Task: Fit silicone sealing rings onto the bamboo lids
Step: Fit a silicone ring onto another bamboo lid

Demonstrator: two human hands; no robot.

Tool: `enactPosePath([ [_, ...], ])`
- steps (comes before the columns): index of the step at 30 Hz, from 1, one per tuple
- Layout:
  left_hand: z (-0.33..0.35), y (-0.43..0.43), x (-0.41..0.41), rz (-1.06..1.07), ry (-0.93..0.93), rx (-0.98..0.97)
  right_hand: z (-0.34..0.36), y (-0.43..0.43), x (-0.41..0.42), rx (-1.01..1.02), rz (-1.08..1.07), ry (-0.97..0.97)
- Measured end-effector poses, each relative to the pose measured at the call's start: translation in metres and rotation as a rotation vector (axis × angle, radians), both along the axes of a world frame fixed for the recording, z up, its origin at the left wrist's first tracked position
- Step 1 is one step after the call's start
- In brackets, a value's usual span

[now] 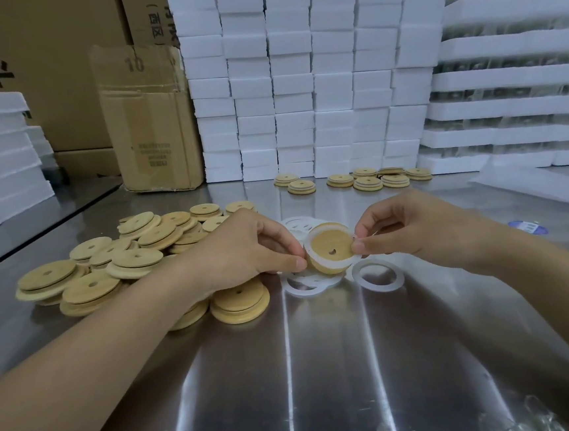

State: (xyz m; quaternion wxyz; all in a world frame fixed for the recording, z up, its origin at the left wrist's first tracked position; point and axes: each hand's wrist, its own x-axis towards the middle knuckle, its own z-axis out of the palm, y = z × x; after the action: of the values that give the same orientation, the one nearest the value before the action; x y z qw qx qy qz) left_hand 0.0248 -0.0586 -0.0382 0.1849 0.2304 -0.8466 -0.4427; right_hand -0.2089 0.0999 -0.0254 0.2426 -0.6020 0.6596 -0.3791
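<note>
A person's left hand (pixel 255 248) and right hand (pixel 411 228) hold one bamboo lid (pixel 330 249) just above the steel worktop (pixel 324 366). Each hand pinches the white silicone ring (pixel 309 244) at opposite edges of the lid. The ring lies around the lid's raised face, with the centre hole showing. Loose rings (pixel 356 273) lie on the worktop under and just right of the lid. A heap of lids (pixel 135 259) spreads to its left, partly beneath the left forearm. A row of lids (pixel 366 178) sits well behind it, at the foot of stacked foam blocks (pixel 298 76). A worn cardboard box (pixel 151 124) stands behind and left of the lid.
</note>
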Motion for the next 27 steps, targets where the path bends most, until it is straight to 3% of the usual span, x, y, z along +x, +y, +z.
enactPosePath([
  [9,0.0018,0.0034,-0.0061,0.047,0.045,0.102,-0.0009,-0.0006,0.0003,-0.002,-0.009,0.007],
  [27,0.0004,-0.0013,-0.0018,-0.044,0.023,-0.022,0.0012,0.0032,0.0022,0.065,-0.001,0.007],
])
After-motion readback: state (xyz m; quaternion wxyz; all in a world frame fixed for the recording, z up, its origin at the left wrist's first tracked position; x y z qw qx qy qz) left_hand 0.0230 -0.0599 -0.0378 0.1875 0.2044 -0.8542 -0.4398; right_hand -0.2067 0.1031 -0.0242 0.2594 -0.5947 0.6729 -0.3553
